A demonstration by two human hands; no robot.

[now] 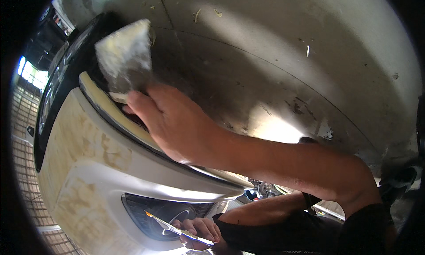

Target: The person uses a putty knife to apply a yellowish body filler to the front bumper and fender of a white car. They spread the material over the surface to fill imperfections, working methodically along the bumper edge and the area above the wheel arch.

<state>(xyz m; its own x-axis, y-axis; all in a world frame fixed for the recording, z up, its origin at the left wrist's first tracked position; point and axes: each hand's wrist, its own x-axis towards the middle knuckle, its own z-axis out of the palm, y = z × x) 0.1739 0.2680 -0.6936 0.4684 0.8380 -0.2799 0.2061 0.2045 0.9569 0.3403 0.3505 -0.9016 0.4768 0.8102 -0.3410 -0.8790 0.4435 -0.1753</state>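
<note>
"Two implements are in your hands. How do your right fingers stand?"

"The fingers of your right hand are closed around the handle end of a broad scraper, its blade smeared with pale, yellowish material. In this view the blade shows beyond the yellowish edge strip; whether they touch, we cannot tell you."

"And your left?"

"Your left hand grips a thin plate, orange at one tip, in front of the dark recess in the white bumper. You have yellowish, blotchy patches across that bumper."
</note>
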